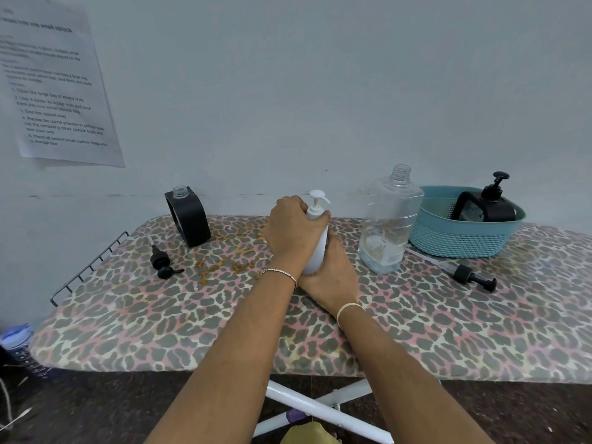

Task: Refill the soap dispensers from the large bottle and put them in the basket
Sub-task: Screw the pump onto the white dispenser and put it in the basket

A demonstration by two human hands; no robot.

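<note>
Leopard ironing board (160, 331) holds everything. Teal basket (455, 241) sits right of the large bottle (389, 219), capped black dispenser (487, 203) already inside. Just left of the bottle is the white dispenser (317, 248): right hand (334, 274) wraps its base, left hand (293, 229) grips the pump collar, probably screwing it shut. Next I'd guess: carry it past the bottle into the basket without tipping. The open black dispenser (189, 216) far left looks unfilled.

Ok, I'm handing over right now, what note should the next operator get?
Left hand grips the white dispenser at its pump collar; right hand holds its base.
Large bottle stands uncapped, nearly empty, beside the basket.
Done: capped black dispenser is in the basket.
Left: basket the white one. The open black dispenser lacks a pump, fill unseen; a loose pump lies nearby.
</note>
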